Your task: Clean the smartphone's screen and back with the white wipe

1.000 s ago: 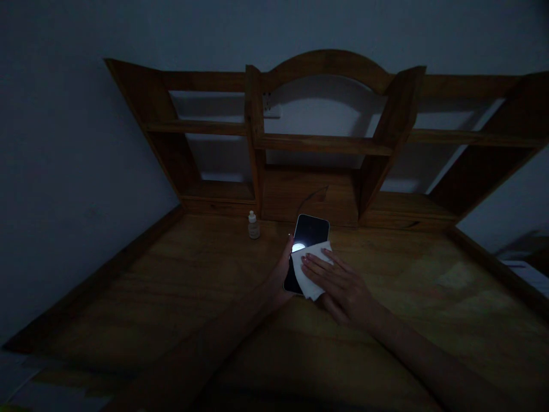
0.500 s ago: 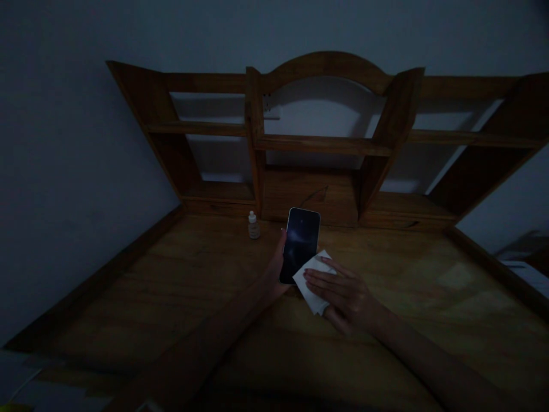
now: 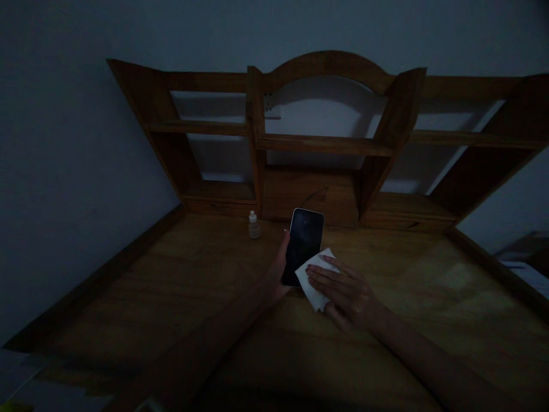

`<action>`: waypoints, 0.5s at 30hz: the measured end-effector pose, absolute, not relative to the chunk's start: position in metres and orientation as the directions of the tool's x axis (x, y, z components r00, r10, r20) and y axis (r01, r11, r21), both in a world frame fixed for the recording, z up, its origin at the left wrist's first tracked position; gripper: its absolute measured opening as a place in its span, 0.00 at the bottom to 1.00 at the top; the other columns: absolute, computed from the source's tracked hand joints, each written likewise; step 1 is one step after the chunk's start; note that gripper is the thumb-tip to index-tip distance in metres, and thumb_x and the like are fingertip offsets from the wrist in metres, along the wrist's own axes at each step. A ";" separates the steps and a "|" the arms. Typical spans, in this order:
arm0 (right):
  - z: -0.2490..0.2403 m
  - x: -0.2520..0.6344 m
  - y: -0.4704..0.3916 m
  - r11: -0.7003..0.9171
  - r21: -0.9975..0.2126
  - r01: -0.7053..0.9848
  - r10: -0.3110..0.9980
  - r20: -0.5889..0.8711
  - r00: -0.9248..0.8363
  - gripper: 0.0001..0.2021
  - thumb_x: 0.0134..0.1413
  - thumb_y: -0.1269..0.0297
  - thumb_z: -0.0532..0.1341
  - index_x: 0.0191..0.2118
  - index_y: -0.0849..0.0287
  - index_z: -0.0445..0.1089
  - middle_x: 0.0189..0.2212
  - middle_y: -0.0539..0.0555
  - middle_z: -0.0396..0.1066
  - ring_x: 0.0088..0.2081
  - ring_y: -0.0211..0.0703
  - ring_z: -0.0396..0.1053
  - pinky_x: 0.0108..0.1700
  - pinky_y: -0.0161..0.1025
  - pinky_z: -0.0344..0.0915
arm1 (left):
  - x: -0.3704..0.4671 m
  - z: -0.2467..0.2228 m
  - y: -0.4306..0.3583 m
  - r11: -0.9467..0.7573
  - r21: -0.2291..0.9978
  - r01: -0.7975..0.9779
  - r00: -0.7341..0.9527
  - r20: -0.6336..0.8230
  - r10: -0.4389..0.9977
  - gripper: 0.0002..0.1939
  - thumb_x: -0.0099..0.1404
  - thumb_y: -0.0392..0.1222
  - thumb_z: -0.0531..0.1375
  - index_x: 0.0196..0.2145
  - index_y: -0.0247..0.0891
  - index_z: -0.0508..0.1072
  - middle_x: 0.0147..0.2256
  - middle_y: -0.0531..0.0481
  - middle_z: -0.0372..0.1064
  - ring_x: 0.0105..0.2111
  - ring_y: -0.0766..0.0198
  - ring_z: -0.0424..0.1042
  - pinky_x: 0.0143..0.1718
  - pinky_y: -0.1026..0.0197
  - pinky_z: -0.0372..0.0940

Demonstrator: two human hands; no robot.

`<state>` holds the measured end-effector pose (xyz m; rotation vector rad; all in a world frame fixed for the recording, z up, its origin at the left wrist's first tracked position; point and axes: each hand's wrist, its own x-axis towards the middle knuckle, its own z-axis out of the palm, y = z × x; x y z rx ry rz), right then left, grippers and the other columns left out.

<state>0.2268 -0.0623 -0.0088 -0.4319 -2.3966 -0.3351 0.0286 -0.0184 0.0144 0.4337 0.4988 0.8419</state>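
A dark-screened smartphone with a pale rim is held up over the desk, tilted slightly to the right. My left hand grips it by its left side, the thumb along the edge and the other fingers hidden behind. With my right hand I hold a folded white tissue against the lower right of the screen, fingers laid over it and thumb underneath. The tissue covers that corner of the phone. Behind my left hand a small clear bottle with a white cap stands upright.
The wooden desk top spreads under both hands, with a raised edge at each side. At its back rises a wooden shelf unit with several compartments. A white power socket is on the wall behind it. The room is dim.
The phone and both hands have shifted slightly to the right. The tissue stays at the screen's lower right, and the pale reflection on the screen has faded.
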 end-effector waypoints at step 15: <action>0.000 0.228 -0.059 0.764 0.073 0.641 0.485 0.589 -0.646 0.34 0.64 0.72 0.52 0.74 0.64 0.45 0.71 0.61 0.54 0.72 0.54 0.50 0.72 0.61 0.52 | 0.044 0.021 -0.036 0.606 0.444 -0.660 0.515 -0.320 0.795 0.34 0.75 0.60 0.51 0.62 0.27 0.68 0.48 0.39 0.75 0.45 0.60 0.75 0.53 0.62 0.66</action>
